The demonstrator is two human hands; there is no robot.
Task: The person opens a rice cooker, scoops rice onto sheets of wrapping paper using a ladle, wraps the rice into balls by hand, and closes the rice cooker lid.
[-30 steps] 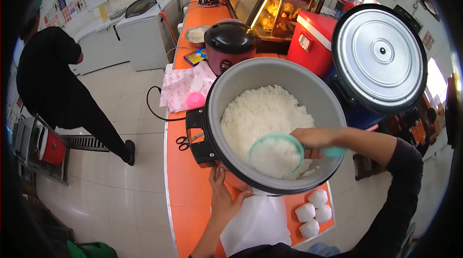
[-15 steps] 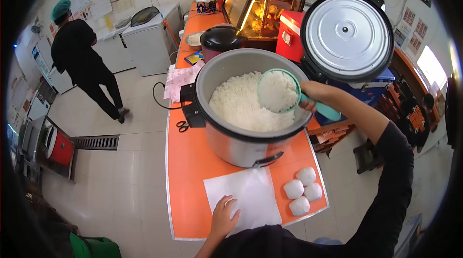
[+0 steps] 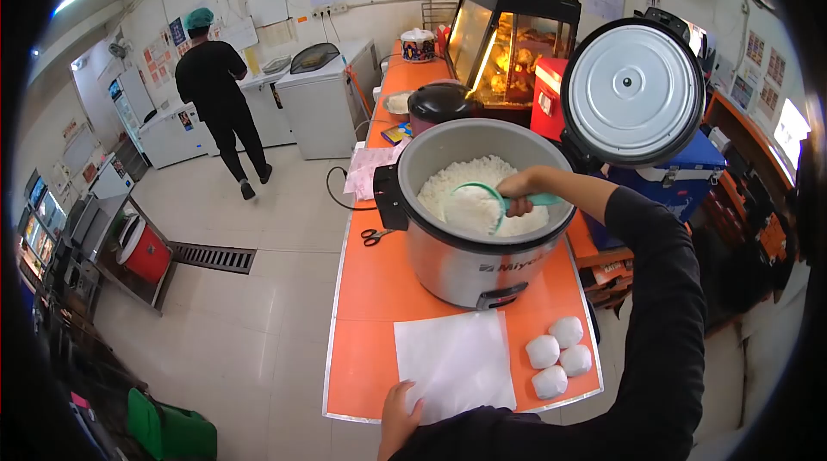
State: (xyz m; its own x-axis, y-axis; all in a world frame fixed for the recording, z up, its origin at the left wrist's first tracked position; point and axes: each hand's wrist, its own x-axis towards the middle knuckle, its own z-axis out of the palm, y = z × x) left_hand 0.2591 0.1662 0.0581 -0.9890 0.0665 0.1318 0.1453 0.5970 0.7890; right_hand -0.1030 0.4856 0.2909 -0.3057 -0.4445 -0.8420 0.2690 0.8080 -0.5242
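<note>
Inside the large rice cooker [image 3: 448,267], my right hand [image 3: 519,189] is closed around the handle of a green scoop [image 3: 544,199]. The scoop is full of white rice and sits low against the rice [image 3: 474,171] in the pot. A sheet of white paper [image 3: 452,358] lies flat on the orange table in front of the cooker. My left hand [image 3: 401,416] rests at the paper's near left edge, thumb and fingers apart, holding nothing. To the right of the paper sit several white wrapped bundles [image 3: 566,332], grouped together.
The cooker's lid [image 3: 633,82] stands raised behind it at the right. Scissors [image 3: 374,238] and pink paper [image 3: 372,171] lie left of the cooker. A lit food display case [image 3: 517,47] is behind. A person [image 3: 211,73] stands by white freezers [image 3: 323,108].
My right hand has lowered the filled scoop from above the pot's right side down to the rice. My left hand has drawn back toward the paper's near edge. The view has tilted up.
</note>
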